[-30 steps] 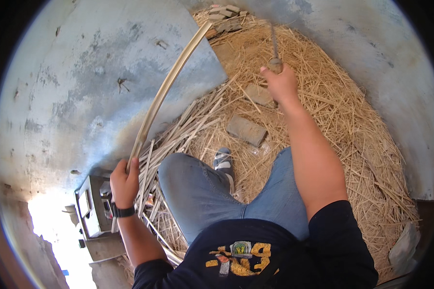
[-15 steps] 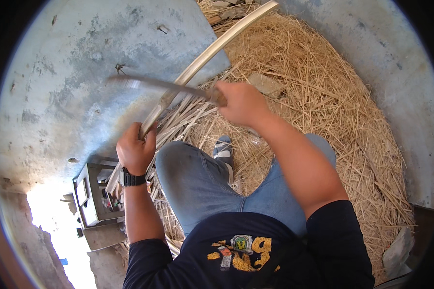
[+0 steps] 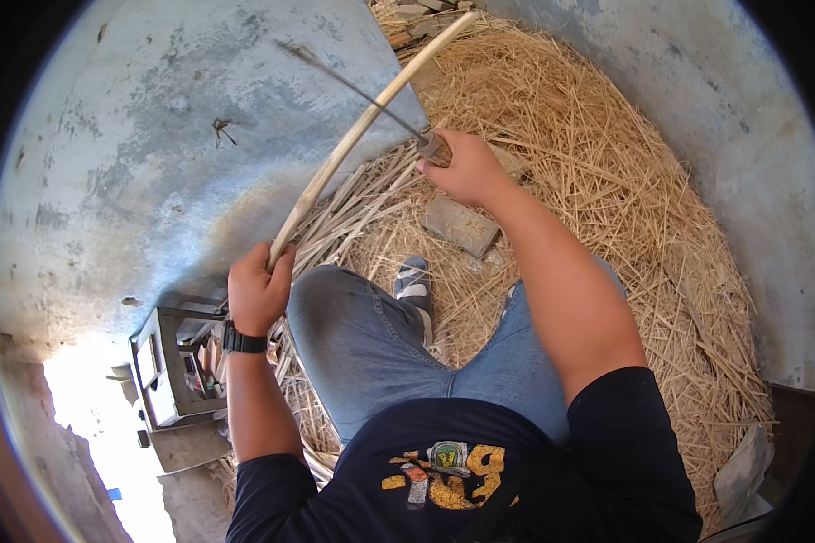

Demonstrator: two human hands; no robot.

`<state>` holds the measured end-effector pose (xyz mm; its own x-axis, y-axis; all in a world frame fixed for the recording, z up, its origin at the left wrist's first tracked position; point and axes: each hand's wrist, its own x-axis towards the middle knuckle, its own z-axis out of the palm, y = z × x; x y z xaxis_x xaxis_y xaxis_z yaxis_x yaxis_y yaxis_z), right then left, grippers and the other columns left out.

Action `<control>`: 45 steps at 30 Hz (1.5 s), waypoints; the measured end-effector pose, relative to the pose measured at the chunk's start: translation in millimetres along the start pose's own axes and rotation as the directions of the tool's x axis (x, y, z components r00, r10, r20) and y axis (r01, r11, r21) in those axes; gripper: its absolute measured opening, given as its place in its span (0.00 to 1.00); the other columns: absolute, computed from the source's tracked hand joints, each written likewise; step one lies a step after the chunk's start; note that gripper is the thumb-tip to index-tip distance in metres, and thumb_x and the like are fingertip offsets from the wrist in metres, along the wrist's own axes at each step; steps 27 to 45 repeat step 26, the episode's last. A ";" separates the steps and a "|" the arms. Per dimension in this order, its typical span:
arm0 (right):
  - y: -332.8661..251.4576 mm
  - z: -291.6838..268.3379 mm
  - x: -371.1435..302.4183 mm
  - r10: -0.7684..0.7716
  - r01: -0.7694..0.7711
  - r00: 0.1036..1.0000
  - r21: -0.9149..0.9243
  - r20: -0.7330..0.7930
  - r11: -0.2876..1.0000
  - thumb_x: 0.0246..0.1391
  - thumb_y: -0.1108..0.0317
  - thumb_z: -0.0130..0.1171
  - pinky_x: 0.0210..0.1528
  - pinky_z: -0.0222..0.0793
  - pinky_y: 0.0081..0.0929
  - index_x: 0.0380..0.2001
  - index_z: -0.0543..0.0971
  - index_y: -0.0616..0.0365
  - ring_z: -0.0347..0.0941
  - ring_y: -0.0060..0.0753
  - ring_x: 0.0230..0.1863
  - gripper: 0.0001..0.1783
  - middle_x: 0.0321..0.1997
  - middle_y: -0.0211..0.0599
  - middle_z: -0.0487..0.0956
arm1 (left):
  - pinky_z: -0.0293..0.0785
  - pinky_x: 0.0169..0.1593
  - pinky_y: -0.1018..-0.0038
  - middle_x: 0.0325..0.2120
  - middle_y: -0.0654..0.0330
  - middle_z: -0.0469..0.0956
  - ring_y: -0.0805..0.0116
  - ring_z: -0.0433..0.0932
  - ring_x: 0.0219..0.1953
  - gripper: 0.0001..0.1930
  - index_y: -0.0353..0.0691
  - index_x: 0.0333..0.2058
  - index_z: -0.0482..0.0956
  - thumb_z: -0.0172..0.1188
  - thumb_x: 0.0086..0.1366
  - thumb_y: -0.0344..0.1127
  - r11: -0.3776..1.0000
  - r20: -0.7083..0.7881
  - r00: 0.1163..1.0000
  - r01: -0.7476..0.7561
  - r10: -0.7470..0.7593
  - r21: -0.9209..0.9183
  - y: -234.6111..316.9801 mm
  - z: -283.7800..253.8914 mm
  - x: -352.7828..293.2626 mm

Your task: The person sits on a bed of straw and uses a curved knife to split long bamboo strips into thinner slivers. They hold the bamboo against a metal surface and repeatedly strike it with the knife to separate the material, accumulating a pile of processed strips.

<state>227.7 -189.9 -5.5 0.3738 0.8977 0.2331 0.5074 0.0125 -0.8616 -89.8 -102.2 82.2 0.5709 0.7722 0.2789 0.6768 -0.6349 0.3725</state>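
Note:
My left hand is closed around the lower end of a long, pale split bamboo strip, which slants up and away to the right. My right hand grips the wooden handle of a long-bladed knife. Its dark, narrow blade lies across the strip's upper half in this view, pointing far left. Whether the edge touches the bamboo, I cannot tell. Both arms reach forward past my bent knees.
Thick straw-like shavings cover the floor. A brick-like block lies beyond my foot. Split strips are piled left of it. Pale walls rise on both sides, and a dark-framed box stands at the left.
The knife has swung up and away, its tip now farther off. My right hand has moved slightly right and nearer the strip's far half. The bamboo's far end has shifted left.

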 end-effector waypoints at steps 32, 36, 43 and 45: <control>-35.2 -20.5 -14.9 -0.007 0.063 0.932 -0.142 0.364 0.988 0.50 0.66 0.66 0.50 0.77 0.44 0.50 0.78 0.53 0.83 0.46 0.46 0.22 0.43 0.48 0.84 | 0.70 0.28 0.59 0.19 0.46 0.76 0.51 0.78 0.21 0.15 0.34 0.25 0.77 0.66 0.64 0.40 0.994 -0.053 0.998 -0.020 0.026 0.106 23.8 8.3 -9.2; -35.2 -20.5 -14.9 -0.007 0.063 0.932 -0.142 0.364 0.988 0.50 0.66 0.66 0.50 0.77 0.44 0.50 0.78 0.53 0.83 0.46 0.46 0.22 0.43 0.48 0.84 | 0.70 0.28 0.59 0.19 0.46 0.76 0.51 0.78 0.21 0.15 0.34 0.25 0.77 0.66 0.64 0.40 0.994 -0.053 0.998 -0.020 0.026 0.106 23.8 8.3 -9.2; -35.2 -20.5 -14.9 -0.007 0.063 0.932 -0.142 0.364 0.988 0.50 0.66 0.66 0.50 0.77 0.44 0.50 0.78 0.53 0.83 0.46 0.46 0.22 0.43 0.48 0.84 | 0.70 0.28 0.59 0.19 0.46 0.76 0.51 0.78 0.21 0.15 0.34 0.25 0.77 0.66 0.64 0.40 0.994 -0.053 0.998 -0.020 0.026 0.106 23.8 8.3 -9.2; -35.2 -20.5 -14.9 -0.007 0.063 0.932 -0.142 0.364 0.988 0.50 0.66 0.66 0.50 0.77 0.44 0.50 0.78 0.53 0.83 0.46 0.46 0.22 0.43 0.48 0.84 | 0.70 0.28 0.59 0.19 0.46 0.76 0.51 0.78 0.21 0.15 0.34 0.25 0.77 0.66 0.64 0.40 0.994 -0.053 0.998 -0.020 0.026 0.106 23.8 8.3 -9.2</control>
